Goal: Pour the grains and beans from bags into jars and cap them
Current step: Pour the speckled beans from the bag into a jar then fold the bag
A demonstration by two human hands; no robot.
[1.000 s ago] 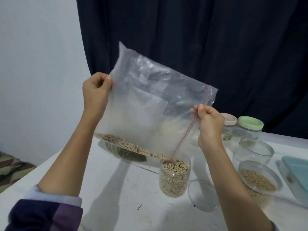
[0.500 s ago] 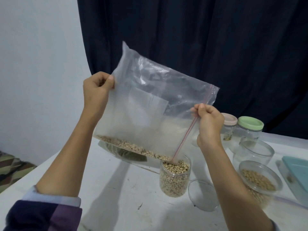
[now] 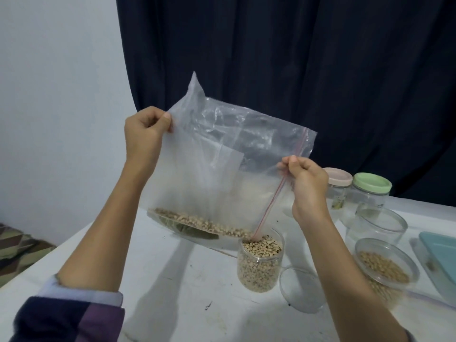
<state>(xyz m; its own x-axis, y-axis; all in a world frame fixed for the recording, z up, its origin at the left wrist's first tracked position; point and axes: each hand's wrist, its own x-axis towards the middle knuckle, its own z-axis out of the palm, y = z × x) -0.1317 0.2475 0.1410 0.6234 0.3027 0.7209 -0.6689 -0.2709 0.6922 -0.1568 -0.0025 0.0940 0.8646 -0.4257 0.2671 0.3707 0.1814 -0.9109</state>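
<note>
Left hand (image 3: 145, 134): raised high, fingers curled, thumb and fingers pinching the bottom edge of a clear zip bag (image 3: 222, 169).
Right hand (image 3: 308, 186): lower and to the right, fingers curled, pinching the bag at its red zip strip (image 3: 278, 191).
Zip bag: held in the air between both hands, tilted so that its open lower corner points down into the mouth of an open jar (image 3: 259, 265).
Beans in bag (image 3: 204, 222): a thin line of pale, dark-spotted beans lying along the bag's lowest edge, sloping toward the jar.
Open jar: clear, upright on the tabletop (image 3: 172, 280), filled nearly to the rim with the same beans.
Clear lid (image 3: 302, 290): lying flat on the tabletop just right of the filled jar.
Second bean jar (image 3: 385, 267): further right, uncapped, holding tan beans.
Empty clear jar (image 3: 378, 225): behind it, uncapped.
Capped jars: at the back, one with a pink lid (image 3: 338, 177), one with a green lid (image 3: 371, 187), side by side.
Teal tray (image 3: 439, 257): at the right edge, partly out of view.
Other bag (image 3: 192, 230): flat on the tabletop beneath the held bag, with something dark green inside.
Backdrop: dark curtain (image 3: 296, 70) behind, pale wall (image 3: 56, 95) to the left.
</note>
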